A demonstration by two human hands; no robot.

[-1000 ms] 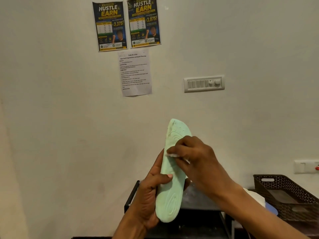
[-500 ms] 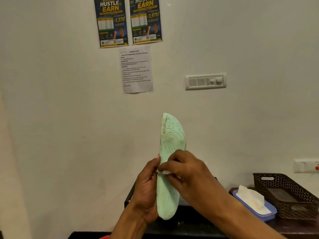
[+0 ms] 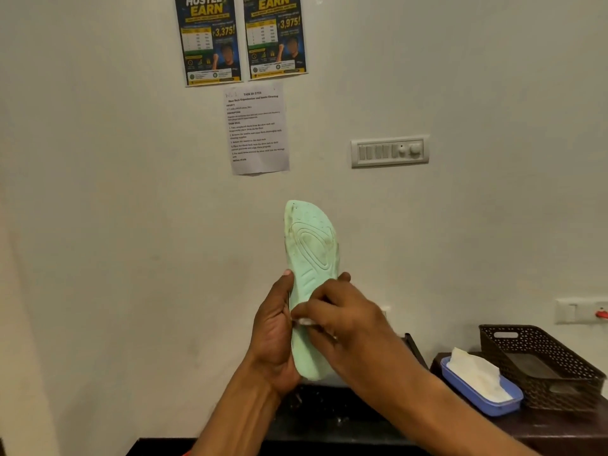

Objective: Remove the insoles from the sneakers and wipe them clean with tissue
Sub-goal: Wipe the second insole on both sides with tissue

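The person's left hand (image 3: 273,327) and right hand (image 3: 342,324) are bare, and the left forearm (image 3: 243,413) and right forearm (image 3: 427,399) run unsleeved to the lower edge of the view. The left thumbnail (image 3: 288,272) is cut short. An orange sliver (image 3: 193,453) shows at the bottom edge beside the left forearm; whether it is clothing cannot be told.

mint-green insole (image 3: 311,245): one
hands: two, left hand (image 3: 273,334) and right hand (image 3: 342,324)
tissue wad (image 3: 304,321): one
"Hustle Earn" posters (image 3: 209,37) (image 3: 275,34): two
printed task sheet (image 3: 256,128): one
switch panel (image 3: 390,151): one
wall socket (image 3: 580,311): one
brown perforated basket (image 3: 513,350): one
blue tissue tray (image 3: 470,390): one
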